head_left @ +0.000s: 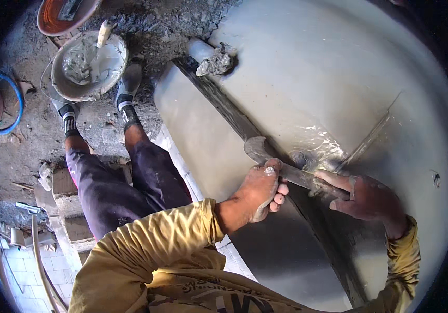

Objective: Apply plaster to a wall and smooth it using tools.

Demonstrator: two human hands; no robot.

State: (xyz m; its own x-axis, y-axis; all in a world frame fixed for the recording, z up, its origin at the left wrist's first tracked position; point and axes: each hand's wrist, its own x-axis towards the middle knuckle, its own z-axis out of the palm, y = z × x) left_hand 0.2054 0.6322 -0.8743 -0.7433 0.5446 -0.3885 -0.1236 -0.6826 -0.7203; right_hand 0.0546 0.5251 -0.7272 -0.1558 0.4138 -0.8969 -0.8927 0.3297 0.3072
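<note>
My left hand (pixel 260 193) is closed in a fist around the shaft of a hook-ended hand tool (pixel 305 178), below its curved, dull grey end. The tool's exact kind is unclear. At its other end, my right hand (pixel 367 197) grips the shaft between thumb and fingers, the index finger stretched along it. Both hands carry pale wet smears. The tool crosses over a long dark wooden beam (pixel 224 109) that runs diagonally over cloudy, pale water (pixel 297 78). Bright ripples show just beyond my hands.
At upper left stands a bucket (pixel 91 86) of wet grey mix with a trowel handle (pixel 104 32) sticking out. A red-orange basin (pixel 46 23) lies behind it. A mortar-crusted pipe (pixel 200 50) meets the beam's far end. Stacked blocks (pixel 73 208) stand by my legs (pixel 125 193).
</note>
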